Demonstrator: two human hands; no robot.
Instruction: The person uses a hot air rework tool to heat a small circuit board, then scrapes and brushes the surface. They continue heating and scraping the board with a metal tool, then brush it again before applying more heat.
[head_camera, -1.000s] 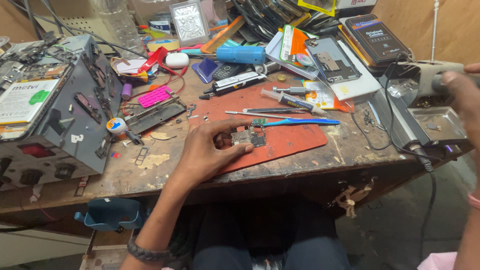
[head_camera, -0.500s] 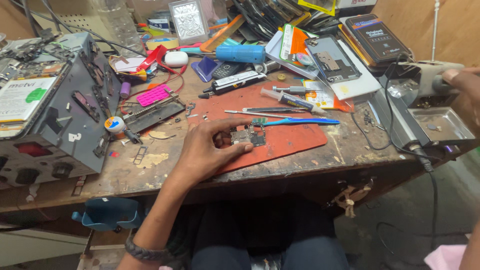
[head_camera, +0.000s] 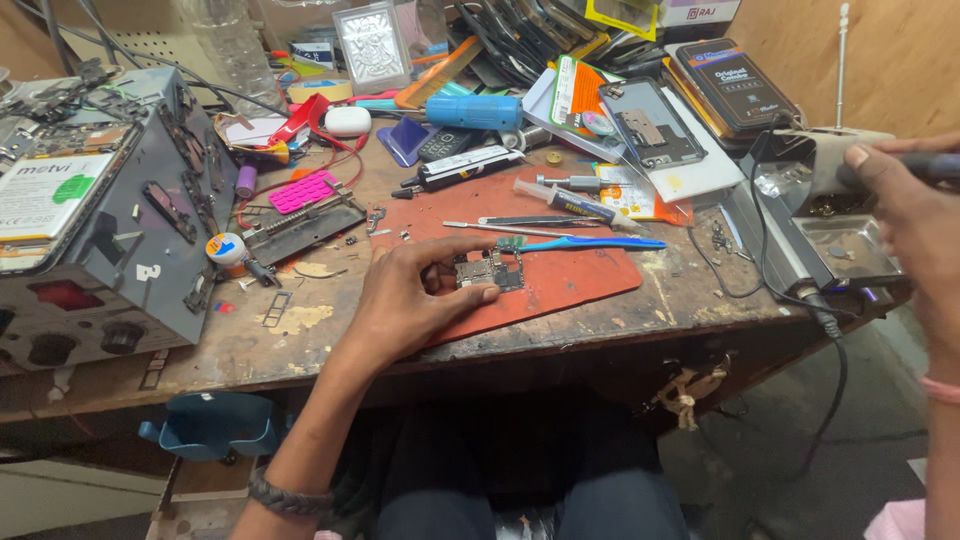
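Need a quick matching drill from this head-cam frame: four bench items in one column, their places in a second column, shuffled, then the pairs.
Things:
1. small green circuit board
2. blue-handled flat pry tool
3. white oval earbud case
4. pink ridged silicone pad

Places:
A. on the clamp fixture, left of the red mat
B. on the red rubber mat, pinned under the left hand fingertips
C. far back, beside the red cable
D. lying across the mat, just behind the board

Pairs: 1-B, 2-D, 3-C, 4-A
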